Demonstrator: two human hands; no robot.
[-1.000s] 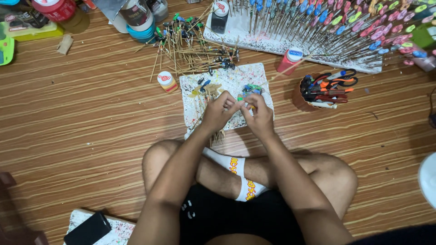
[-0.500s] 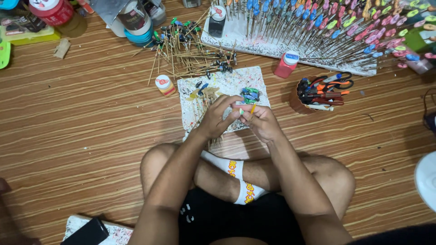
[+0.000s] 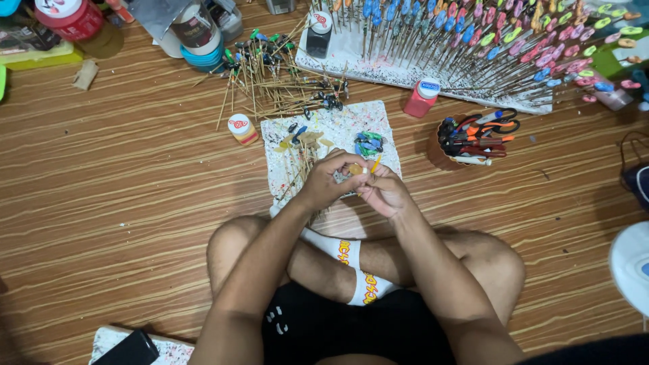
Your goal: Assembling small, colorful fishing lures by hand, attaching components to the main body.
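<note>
On a wood-grain floor with brown streaked planks, a person sits cross-legged in black shorts and white socks, facing a paint-spattered white sheet laid flat ahead of the knees. Left hand and right hand meet above the sheet's near edge, fingers closed together on a small tan piece; a thin yellow stick rises from the pinch, its long axis tilted up and away toward the right, though which hand carries the stick cannot be told. Small blue and green pieces lie heaped on the sheet just beyond the hands, and loose sticks lie at its left side. Beyond the sheet: a scattered pile of bamboo sticks with dark and green tips. Far right: a white slab bristling with upright sticks topped in blue, pink, green and orange. Just beside the slab's near edge, a small red bottle with a white cap; on the slab's left corner, a dark jar with a white lid. Left of the sheet, a small round orange-and-white container. Right of the sheet, a brown cup crammed with scissors and pens. Top left: a red jar and stacked tape rolls. Bottom left, a black phone on a second spattered sheet.
</note>
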